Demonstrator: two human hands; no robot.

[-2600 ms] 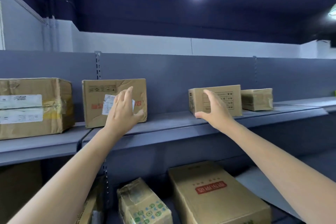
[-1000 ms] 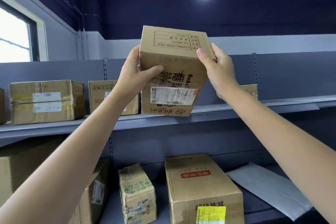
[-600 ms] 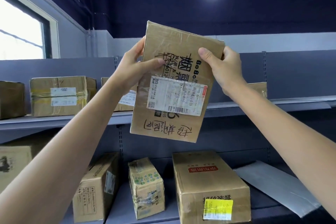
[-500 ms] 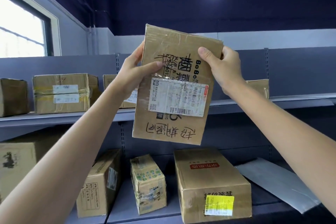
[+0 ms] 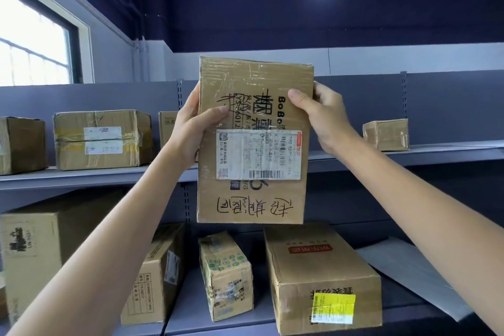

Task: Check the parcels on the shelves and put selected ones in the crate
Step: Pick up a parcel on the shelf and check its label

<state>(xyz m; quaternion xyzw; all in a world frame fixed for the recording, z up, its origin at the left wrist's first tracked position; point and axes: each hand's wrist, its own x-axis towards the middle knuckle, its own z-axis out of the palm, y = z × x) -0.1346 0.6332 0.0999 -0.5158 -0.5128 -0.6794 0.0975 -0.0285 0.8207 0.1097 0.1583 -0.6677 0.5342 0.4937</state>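
Observation:
I hold a brown cardboard parcel point(image 5: 253, 199) upright in front of the shelves, its broad face toward me. A white shipping label with a barcode sits across its middle, and black handwriting runs upside down near its bottom. My left hand point(image 5: 191, 131) grips its left edge, thumb on the front. My right hand point(image 5: 324, 117) grips its right edge, thumb over the printed text. No crate is in view.
The upper grey shelf point(image 5: 90, 176) carries a taped box point(image 5: 101, 139), a dark box point(image 5: 21, 144) at far left and a small box point(image 5: 386, 133) at right. The lower shelf holds several boxes, among them one with a yellow label point(image 5: 321, 275), and a grey mailer point(image 5: 414, 273).
My hands took the parcel off the upper shelf, raised it and turned its labelled face toward me. In the last half second it straightened from a slight tilt to upright.

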